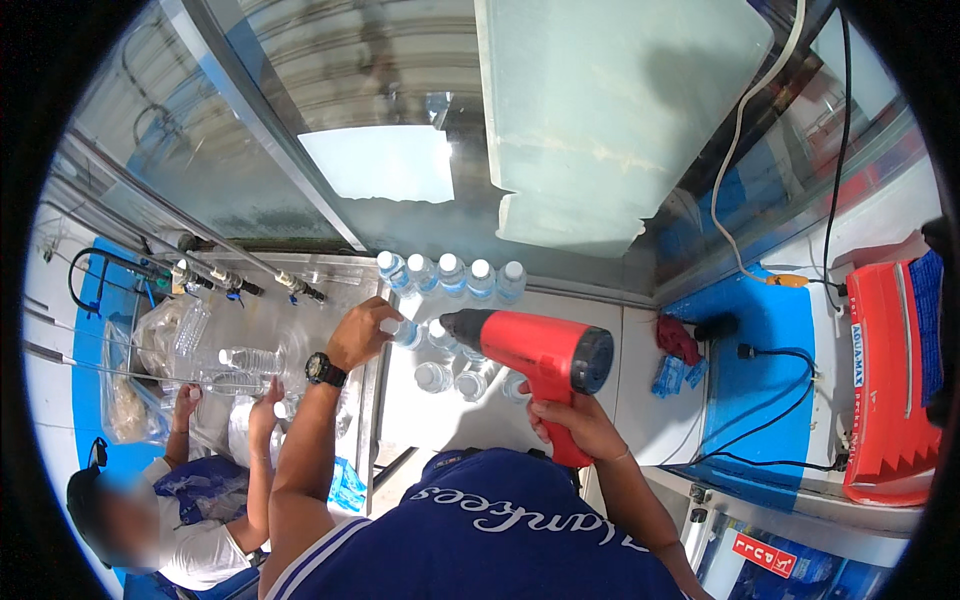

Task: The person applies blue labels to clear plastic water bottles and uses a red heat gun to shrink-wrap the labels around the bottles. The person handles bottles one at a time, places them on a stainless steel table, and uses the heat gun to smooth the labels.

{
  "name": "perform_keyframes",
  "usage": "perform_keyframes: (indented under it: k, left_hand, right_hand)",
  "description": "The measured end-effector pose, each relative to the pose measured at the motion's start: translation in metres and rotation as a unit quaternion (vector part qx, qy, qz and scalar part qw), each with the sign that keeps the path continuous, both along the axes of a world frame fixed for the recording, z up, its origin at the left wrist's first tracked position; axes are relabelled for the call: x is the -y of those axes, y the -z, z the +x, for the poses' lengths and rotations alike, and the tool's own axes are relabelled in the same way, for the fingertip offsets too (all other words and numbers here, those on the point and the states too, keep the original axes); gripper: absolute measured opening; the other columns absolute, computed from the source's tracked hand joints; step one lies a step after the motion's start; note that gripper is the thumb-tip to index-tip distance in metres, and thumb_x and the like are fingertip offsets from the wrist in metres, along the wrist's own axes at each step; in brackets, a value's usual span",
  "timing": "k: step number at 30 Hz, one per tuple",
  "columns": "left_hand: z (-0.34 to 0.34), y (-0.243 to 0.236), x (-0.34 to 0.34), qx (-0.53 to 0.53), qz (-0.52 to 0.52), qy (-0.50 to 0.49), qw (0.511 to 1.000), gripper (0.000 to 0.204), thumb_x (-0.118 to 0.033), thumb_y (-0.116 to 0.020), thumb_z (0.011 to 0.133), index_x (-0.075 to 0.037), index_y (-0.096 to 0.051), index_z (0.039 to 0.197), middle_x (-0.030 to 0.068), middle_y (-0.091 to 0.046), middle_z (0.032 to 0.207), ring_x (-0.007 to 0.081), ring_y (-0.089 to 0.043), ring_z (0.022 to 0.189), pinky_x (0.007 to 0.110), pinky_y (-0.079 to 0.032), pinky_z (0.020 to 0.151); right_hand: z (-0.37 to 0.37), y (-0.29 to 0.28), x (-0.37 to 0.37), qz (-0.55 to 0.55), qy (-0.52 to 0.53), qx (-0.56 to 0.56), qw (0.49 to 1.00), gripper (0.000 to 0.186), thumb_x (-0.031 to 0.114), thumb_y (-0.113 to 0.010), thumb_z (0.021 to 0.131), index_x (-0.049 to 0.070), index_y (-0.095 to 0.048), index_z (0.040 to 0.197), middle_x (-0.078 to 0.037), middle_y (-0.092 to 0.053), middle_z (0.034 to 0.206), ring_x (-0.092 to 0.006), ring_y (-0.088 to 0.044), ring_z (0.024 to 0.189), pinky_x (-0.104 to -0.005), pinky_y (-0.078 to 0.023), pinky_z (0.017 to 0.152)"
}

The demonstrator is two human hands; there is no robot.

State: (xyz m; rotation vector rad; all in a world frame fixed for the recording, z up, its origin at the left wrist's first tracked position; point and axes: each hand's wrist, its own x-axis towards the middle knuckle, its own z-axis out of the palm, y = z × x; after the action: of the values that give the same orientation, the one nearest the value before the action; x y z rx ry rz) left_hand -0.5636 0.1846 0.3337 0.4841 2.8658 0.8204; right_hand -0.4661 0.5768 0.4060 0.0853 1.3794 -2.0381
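My right hand (583, 425) is wrapped round the handle of a red heat gun (530, 348) whose black nozzle points left over the bottles. With a watch on its wrist, my left hand (357, 335) pinches the top of a small clear water bottle (408, 334) just left of the nozzle. Behind it stands a row of capped, blue-labelled bottles (450, 275). More bottles (433, 377) stand nearer me on the white counter (560, 302); the heat gun partly hides some of them.
At left, a co-worker's hands (262, 410) are among clear bottles (250, 358) in a metal basin (345, 265). Taps (300, 287) reach over it. A glass panel (420, 225) bounds the back. On the right are cables (790, 352), a dark red cloth (677, 338) and a red container (885, 400).
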Motion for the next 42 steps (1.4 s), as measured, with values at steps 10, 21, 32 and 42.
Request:
perform_keyframes:
  k: [10, 21, 32, 42]
  left_hand:
    - [0.003, -0.037, 0.01, -0.047, 0.069, -0.021, 0.996, 0.033, 0.005, -0.078, 0.077, -0.007, -0.073, 0.106, 0.0127, -0.07, 0.108, 0.0314, -0.071, 0.089, 0.042, -0.057, 0.076]
    - [-0.01, -0.029, 0.009, -0.115, 0.012, -0.085, 0.99, 0.035, -0.03, -0.084, 0.084, -0.001, -0.068, 0.096, 0.014, -0.065, 0.078, 0.0286, -0.063, 0.064, 0.039, -0.05, 0.061]
    - [-0.025, 0.009, 0.013, -0.076, -0.025, -0.159, 0.984, 0.041, -0.038, -0.082, 0.084, 0.0, -0.068, 0.093, 0.0202, -0.073, 0.083, 0.0406, -0.072, 0.079, 0.047, -0.057, 0.072]
    - [-0.043, 0.045, 0.009, -0.13, -0.049, -0.213, 0.967, 0.043, -0.038, -0.082, 0.087, -0.001, -0.065, 0.101, 0.0208, -0.07, 0.095, 0.0409, -0.07, 0.088, 0.049, -0.056, 0.075]
  right_hand:
    - [-0.027, 0.016, 0.037, 0.019, -0.072, -0.015, 0.997, 0.036, 0.018, -0.072, 0.098, 0.002, -0.059, 0.127, -0.003, -0.062, 0.087, -0.0113, -0.06, 0.071, -0.0277, -0.051, 0.062]
    - [-0.025, 0.019, 0.047, 0.013, -0.091, -0.034, 0.995, 0.038, 0.019, -0.069, 0.099, -0.001, -0.058, 0.13, -0.003, -0.058, 0.081, -0.0115, -0.057, 0.068, -0.0275, -0.048, 0.061]
    - [-0.016, 0.028, 0.04, 0.017, -0.074, -0.008, 0.997, 0.038, 0.017, -0.071, 0.099, -0.001, -0.059, 0.13, -0.003, -0.059, 0.085, -0.0113, -0.058, 0.07, -0.0276, -0.049, 0.063]
    - [-0.002, 0.02, 0.007, -0.001, -0.005, -0.025, 1.0, 0.039, 0.014, -0.072, 0.099, 0.003, -0.059, 0.135, -0.003, -0.063, 0.09, -0.0108, -0.06, 0.073, -0.0281, -0.05, 0.064]
